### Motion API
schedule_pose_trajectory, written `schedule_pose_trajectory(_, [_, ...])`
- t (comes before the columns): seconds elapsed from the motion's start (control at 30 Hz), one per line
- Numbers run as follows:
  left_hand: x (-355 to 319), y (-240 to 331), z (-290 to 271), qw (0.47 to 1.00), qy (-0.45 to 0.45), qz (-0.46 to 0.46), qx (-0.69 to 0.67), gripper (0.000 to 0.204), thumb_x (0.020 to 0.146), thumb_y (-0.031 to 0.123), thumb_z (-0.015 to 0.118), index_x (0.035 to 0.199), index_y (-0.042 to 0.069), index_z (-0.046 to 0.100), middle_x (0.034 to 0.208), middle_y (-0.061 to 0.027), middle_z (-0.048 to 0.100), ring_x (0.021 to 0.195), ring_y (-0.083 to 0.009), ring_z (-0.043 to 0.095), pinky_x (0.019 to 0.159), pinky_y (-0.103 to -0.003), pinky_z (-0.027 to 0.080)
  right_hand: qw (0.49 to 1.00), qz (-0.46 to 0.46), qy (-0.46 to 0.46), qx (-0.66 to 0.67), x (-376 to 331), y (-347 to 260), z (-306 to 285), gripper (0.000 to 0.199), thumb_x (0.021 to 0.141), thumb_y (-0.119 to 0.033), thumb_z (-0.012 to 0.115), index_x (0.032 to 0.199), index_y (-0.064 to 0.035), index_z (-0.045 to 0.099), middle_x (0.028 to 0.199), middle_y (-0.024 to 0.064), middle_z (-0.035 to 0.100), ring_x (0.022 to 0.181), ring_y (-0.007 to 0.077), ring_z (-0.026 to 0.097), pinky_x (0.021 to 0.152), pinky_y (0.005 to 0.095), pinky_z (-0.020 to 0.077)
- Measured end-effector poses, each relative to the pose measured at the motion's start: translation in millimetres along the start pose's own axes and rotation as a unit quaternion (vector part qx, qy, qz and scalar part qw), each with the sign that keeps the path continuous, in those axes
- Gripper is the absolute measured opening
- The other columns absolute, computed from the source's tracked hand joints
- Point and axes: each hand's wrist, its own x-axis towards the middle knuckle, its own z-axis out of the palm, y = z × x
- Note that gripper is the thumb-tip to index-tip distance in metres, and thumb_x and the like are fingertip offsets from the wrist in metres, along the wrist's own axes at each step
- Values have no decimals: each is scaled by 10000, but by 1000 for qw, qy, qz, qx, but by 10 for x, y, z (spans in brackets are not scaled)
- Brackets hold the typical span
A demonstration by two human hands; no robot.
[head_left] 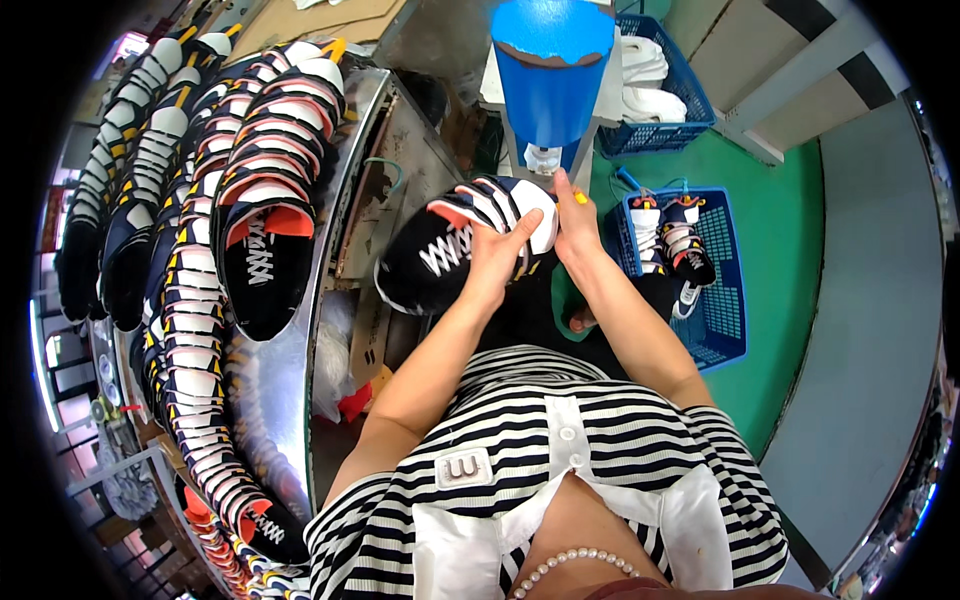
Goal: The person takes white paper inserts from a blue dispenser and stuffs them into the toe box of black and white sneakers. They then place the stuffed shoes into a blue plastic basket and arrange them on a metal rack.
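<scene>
Several nested shoe uppers (430, 262), black with white laces, coral lining and white heels, lie across in front of me. My left hand (492, 252) grips the stack from above, its thumb along the white heel panels. At the stack's right end, my right hand (577, 222) holds the outermost white heel, thumb raised; its other fingers are partly hidden. A small yellow piece (580, 197) shows at that hand. Just beyond my right hand stands a machine with a blue cylindrical housing (548, 95) and a metal part (543, 158) beneath it.
On my left, long rows of nested uppers (190, 330) cover a shiny metal table (270, 390). A blue basket (722, 345) on the green floor (790, 230) at right holds several uppers. Another blue basket (655, 138) behind it contains white items (650, 105). A grey panel (870, 270) borders the right.
</scene>
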Motion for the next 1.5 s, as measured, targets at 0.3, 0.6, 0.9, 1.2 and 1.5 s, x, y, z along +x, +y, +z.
schedule_pose_trajectory(0.3, [706,-39,-339,969,107,71,212,424,683,235,788,974,-17,611,897,-145,670,821,-254,652,743,-349,492,972,-124,-168,-106,68,-359,70,140,881,-147,638,901,-45,544,771,3,566,627,59,519,464,180,348])
schedule_pose_trajectory(0.6, [1173,-22,-355,995,15,-97,34,237,766,41,680,979,-50,632,920,-102,672,794,-170,659,713,-288,521,987,-8,-160,2,473,-363,-8,23,918,-40,527,918,-17,531,778,56,583,714,132,620,638,225,514])
schedule_pose_trajectory(0.9, [1107,-214,-282,915,101,-288,-266,295,793,125,680,1049,6,593,945,-137,663,807,-271,661,745,-410,544,967,-125,-219,-21,1013,-423,-67,63,873,-85,542,832,-40,526,686,15,509,507,91,420,419,210,260])
schedule_pose_trajectory(1.2, [-1093,1308,-566,955,295,-32,-5,429,776,159,715,1143,16,545,1033,-70,618,944,-194,607,843,-327,477,973,51,-179,-134,433,127,-558,138,918,-193,574,860,-69,552,705,6,543,522,55,451,420,188,305])
schedule_pose_trajectory(1.5, [-611,976,-1901,794,505,303,149,565,756,97,761,1228,-46,486,1167,-104,558,1026,-204,544,911,-310,413,815,-45,-513,-266,-548,36,995,640,848,-226,671,1349,-52,313,1218,158,458,981,206,573,710,291,517])
